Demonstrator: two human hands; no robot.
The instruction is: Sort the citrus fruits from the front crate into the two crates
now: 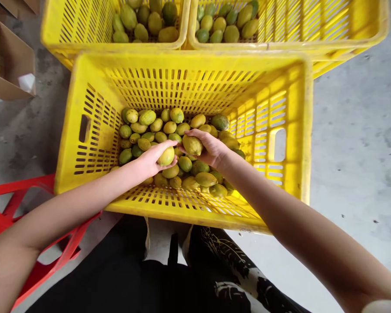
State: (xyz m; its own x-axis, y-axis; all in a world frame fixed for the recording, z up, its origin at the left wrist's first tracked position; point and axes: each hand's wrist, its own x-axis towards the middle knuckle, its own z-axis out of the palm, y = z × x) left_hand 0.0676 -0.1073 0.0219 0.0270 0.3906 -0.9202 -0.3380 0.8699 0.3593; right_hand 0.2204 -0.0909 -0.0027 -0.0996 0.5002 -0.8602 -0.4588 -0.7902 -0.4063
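My left hand (157,157) is closed around a smooth, oval yellow-green fruit (166,156) that looks like a lemon. In my right hand (208,147) lies a larger, duller yellow-green fruit (192,145) of similar shape, gripped by the fingers. Both hands are side by side over the middle of a large yellow plastic crate (195,78), with the fingertips close together. Below them, a layer of loose fruits (206,179) covers much of the crate's floor, ranging from green to yellow. Part of this layer is hidden by my hands and forearms.
Two more yellow crates (78,21) stand behind, each holding piled green and yellow fruits (154,22). A red plastic stool-like piece (13,204) is at the left. An open cardboard box (18,61) sits at the upper left on the grey floor (355,143).
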